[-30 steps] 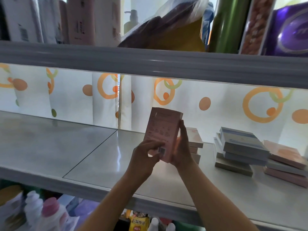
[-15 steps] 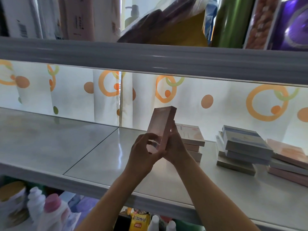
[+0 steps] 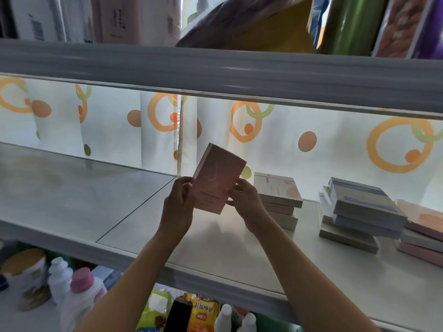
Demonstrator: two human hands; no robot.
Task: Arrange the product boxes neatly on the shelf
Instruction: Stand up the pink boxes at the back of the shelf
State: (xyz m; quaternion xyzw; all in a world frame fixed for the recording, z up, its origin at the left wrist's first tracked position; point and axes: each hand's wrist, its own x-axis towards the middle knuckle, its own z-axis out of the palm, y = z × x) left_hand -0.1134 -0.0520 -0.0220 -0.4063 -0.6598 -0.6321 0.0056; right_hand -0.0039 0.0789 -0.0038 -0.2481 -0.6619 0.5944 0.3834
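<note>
You hold a flat pink product box [image 3: 217,179] upright and tilted above the grey shelf [image 3: 72,195], your left hand [image 3: 177,207] gripping its left edge and your right hand [image 3: 245,202] pinching its right edge. Just right of it sits a stack of pink boxes [image 3: 278,200]; farther right lie a blue-grey box stack [image 3: 359,212] and another pink stack [image 3: 422,231].

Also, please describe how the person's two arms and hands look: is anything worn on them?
Both forearms are bare as far as the frame shows: no sleeves, gloves or watch visible. The left hand and right hand show no rings that I can make out.
</note>
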